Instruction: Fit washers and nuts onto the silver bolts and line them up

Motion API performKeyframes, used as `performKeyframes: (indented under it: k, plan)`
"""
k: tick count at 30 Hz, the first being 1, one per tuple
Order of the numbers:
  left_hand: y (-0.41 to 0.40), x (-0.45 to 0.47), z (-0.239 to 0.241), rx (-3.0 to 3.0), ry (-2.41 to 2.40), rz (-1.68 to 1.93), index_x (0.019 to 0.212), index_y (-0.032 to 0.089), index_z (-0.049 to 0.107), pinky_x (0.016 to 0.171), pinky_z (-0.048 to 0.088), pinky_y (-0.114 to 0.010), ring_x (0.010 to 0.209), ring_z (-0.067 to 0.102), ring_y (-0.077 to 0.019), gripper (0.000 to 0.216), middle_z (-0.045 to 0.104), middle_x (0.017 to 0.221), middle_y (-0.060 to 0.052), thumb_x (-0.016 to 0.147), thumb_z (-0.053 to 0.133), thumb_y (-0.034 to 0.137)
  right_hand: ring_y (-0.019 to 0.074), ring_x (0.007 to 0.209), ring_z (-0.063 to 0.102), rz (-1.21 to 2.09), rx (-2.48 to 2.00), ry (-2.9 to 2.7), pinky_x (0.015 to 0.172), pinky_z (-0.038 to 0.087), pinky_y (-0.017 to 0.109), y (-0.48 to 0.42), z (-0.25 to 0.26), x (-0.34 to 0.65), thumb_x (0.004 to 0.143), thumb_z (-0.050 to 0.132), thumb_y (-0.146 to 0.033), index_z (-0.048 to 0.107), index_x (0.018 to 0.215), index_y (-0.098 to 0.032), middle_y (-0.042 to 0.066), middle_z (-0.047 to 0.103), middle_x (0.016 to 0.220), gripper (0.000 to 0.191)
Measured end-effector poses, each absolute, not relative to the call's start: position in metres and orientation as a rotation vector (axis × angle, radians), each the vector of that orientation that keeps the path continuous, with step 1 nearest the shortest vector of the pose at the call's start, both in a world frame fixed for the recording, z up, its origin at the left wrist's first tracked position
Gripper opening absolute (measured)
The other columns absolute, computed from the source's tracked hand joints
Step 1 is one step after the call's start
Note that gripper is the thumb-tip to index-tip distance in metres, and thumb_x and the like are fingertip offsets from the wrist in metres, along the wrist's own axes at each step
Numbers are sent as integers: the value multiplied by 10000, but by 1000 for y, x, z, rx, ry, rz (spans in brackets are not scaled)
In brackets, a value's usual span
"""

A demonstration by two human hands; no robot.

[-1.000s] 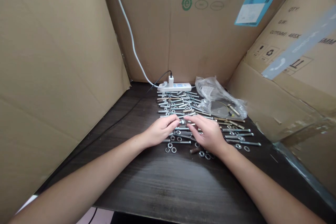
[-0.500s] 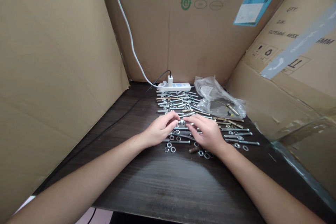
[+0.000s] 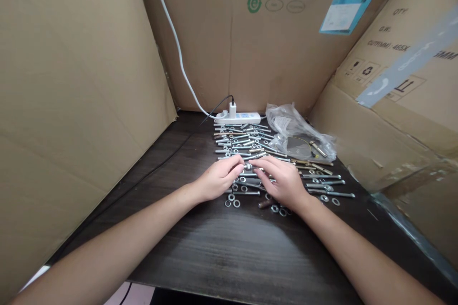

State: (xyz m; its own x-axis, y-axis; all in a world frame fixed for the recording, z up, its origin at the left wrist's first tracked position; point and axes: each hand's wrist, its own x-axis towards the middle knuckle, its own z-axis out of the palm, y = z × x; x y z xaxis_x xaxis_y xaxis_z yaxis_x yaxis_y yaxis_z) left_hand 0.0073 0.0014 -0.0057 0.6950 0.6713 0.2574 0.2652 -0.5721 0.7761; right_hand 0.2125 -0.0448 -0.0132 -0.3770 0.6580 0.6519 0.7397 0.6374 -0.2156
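Observation:
Between my two hands is a small silver bolt [image 3: 248, 167] with what looks like a nut on it, lying roughly level above the other hardware. My left hand [image 3: 221, 178] pinches its left end with thumb and fingertips. From the other side, my right hand [image 3: 282, 181] closes its thumb and fingers on the bolt's right part, which they mostly hide. Under and around both hands lie rows of metal bolts [image 3: 246, 193] and sleeves. Loose washers [image 3: 236, 204] and a hex nut [image 3: 275, 208] rest on the dark table near my wrists.
A white power strip [image 3: 246, 118] with a plugged-in charger stands at the back. A crumpled clear plastic bag [image 3: 286, 121] lies to the right. A black cable [image 3: 153, 167] crosses the table on the left. Cardboard walls [image 3: 286, 52] enclose the back and both sides.
The view has shifted very slightly. Both hands stay almost in place on the bolt, with only small finger movement; my left fingers look a little more curled.

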Motion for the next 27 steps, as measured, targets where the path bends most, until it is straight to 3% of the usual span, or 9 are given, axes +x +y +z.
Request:
performKeyframes:
  k: [4, 9, 27]
  plan:
    - [0, 9, -7, 2119, 694, 815, 1009, 179, 468, 676, 381, -237, 708, 430, -116, 149, 465, 786, 14, 947, 382, 282, 162, 811, 651, -149, -1091, -2127, 739, 514, 274, -45, -13, 212, 900, 522, -187, 642, 1074, -196, 45, 692, 943, 212]
    - [0, 9, -8, 2123, 662, 828, 1038, 178, 486, 706, 391, -243, 735, 449, -120, 161, 487, 808, 4, 945, 377, 253, 162, 822, 650, -145, -1090, -2131, 743, 515, 274, -45, -14, 213, 898, 523, -181, 641, 1094, -192, 51, 690, 957, 229]
    - [3, 7, -6, 2232, 664, 654, 766, 153, 505, 685, 370, -241, 697, 456, -112, 319, 507, 732, 11, 973, 323, 314, 150, 763, 637, -136, -1101, -2123, 692, 489, 263, -45, -13, 211, 877, 542, -200, 627, 1047, -186, 38, 678, 922, 190]
